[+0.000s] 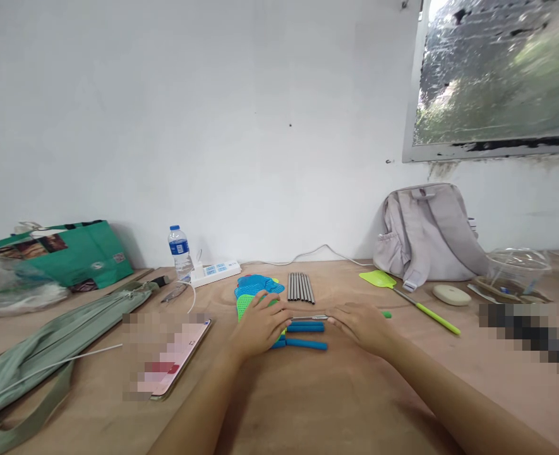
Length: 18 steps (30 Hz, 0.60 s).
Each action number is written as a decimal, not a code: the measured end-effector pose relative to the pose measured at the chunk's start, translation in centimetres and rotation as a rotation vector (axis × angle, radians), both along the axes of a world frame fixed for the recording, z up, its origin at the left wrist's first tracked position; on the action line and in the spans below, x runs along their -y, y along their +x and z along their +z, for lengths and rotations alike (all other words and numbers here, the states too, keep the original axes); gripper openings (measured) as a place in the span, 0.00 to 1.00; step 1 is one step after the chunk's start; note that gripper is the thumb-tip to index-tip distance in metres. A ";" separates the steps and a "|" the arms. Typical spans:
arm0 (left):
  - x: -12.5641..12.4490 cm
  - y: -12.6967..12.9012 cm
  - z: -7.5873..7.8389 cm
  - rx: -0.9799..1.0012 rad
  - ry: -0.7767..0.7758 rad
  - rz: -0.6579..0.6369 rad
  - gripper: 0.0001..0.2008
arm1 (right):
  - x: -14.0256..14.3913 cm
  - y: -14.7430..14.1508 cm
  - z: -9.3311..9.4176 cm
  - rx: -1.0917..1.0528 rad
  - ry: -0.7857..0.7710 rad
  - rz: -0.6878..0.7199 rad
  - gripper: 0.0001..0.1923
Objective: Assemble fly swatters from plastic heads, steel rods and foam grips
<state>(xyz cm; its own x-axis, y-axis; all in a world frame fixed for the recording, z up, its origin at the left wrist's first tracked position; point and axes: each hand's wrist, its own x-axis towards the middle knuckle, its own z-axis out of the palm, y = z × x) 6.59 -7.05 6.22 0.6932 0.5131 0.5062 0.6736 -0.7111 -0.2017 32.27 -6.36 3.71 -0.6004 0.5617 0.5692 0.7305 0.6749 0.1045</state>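
Observation:
My left hand (259,325) lies palm down on a stack of blue and green fly-swatter heads (255,287), fingers curled over their near end. My right hand (362,323) rests palm down to the right, its fingertips touching a thin metal rod (310,317) that runs between both hands. Blue handle sleeves (306,335) lie on the table just in front of the rod, between my hands. A row of several grey metal rods (300,286) lies side by side behind them. A small green piece (386,314) pokes out beside my right hand.
A finished green fly swatter (414,300) lies at the right, before a grey backpack (426,234). A water bottle (179,251) and power strip (215,271) stand at the wall. A phone (177,360), a green pouch (47,344) and a green bag (66,253) lie left.

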 end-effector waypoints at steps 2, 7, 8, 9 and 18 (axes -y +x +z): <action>0.0 -0.3 0.1 -0.004 -0.013 0.016 0.12 | 0.1 -0.2 0.0 -0.014 -0.031 0.000 0.17; -0.2 0.2 -1.0 0.037 0.031 0.062 0.11 | 0.3 -0.7 -0.9 -0.033 -0.037 -0.061 0.17; -0.2 0.7 -1.4 0.073 0.069 0.084 0.11 | 0.3 -0.8 -1.1 -0.034 -0.032 -0.086 0.17; -0.2 1.3 -1.8 0.115 0.112 0.102 0.12 | 0.3 -0.9 -1.2 -0.044 -0.026 -0.106 0.17; 0.4 5.0 -3.2 0.124 0.121 0.044 0.12 | 1.2 -1.7 -0.8 -0.150 -0.127 -0.051 0.16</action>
